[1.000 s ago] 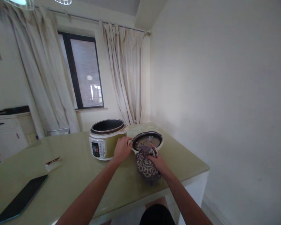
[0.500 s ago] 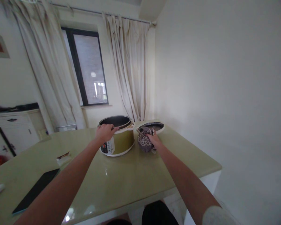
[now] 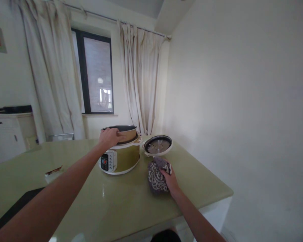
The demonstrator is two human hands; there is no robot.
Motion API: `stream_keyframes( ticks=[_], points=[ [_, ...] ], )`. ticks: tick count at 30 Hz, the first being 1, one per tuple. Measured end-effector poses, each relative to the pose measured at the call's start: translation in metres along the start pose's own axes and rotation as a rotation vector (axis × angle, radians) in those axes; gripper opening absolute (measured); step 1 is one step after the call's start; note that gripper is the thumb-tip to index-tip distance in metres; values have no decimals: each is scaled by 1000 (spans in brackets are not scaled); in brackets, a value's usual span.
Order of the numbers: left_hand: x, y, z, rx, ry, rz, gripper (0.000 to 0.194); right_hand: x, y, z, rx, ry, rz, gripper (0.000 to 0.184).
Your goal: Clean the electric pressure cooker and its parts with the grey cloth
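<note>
Near the far edge of the pale green table (image 3: 131, 198), short of its right-hand corner, the left hand (image 3: 109, 137) grips the rim of the inner pot (image 3: 127, 134), its fingers hooked over the near left side, and the pot stands partly raised out of the green and white cooker (image 3: 127, 158). Just right of the cooker lies the round lid (image 3: 158, 146), its inner side up, and between it and the table's near edge the right hand (image 3: 170, 178) has its fingers closed on a bunched, patterned cloth (image 3: 157, 178). Toward the table's left side, a small white item (image 3: 53, 174) lies beyond a dark flat object (image 3: 17, 205), which the left forearm partly hides.
</note>
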State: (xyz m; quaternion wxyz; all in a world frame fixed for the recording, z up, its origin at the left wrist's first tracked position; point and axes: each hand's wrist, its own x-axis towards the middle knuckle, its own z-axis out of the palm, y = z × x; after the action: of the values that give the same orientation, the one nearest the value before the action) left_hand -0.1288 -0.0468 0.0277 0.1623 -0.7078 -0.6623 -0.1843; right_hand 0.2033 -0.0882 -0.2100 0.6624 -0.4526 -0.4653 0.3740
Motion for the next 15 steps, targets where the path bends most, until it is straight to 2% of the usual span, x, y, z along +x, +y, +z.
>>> stream_keyframes(
  ticks=[3,5,7,10,12,15],
  points=[
    [13,-1,-9,-11,14,-33,54,-7,-2,-3,14,38,-16,61],
    [22,2,-21,-38,58,-79,53,-9,-4,-2,21,26,-44,61],
    [29,7,-42,-85,162,-130,52,-11,-7,-1,42,5,-61,61],
    [27,20,-85,-165,355,-200,53,-13,-11,-1,82,15,-61,60],
    [15,30,-116,-224,408,-163,54,-13,-12,-2,112,61,-52,59],
    [-17,46,-146,-330,395,35,54,-9,-11,-4,206,160,30,56]
  ],
)
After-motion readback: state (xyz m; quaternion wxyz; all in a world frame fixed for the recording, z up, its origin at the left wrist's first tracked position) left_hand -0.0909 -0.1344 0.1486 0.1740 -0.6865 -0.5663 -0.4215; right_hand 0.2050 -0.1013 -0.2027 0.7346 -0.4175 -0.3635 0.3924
